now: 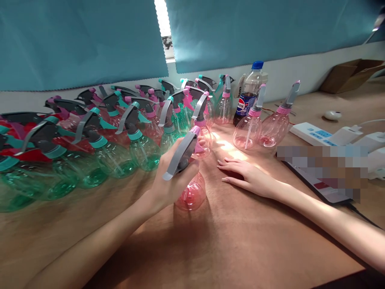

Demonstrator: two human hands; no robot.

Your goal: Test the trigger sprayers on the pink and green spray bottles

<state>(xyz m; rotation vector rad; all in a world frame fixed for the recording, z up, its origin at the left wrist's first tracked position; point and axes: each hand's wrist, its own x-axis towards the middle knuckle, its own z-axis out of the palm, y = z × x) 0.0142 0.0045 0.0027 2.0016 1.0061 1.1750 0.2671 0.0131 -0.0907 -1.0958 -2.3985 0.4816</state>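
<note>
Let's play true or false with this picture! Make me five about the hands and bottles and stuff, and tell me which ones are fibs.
1. The left hand is holding a pink spray bottle. True.
2. The right hand is squeezing a spray trigger. False: it lies palm down on the table, holding nothing.
3. The cola bottle has a blue cap. True.
4. The white power strip stands among the green bottles. False: it is on the right side of the picture, and they are on the left.
5. Every spray bottle is green. False: some are pink, like the one in the left hand.
</note>
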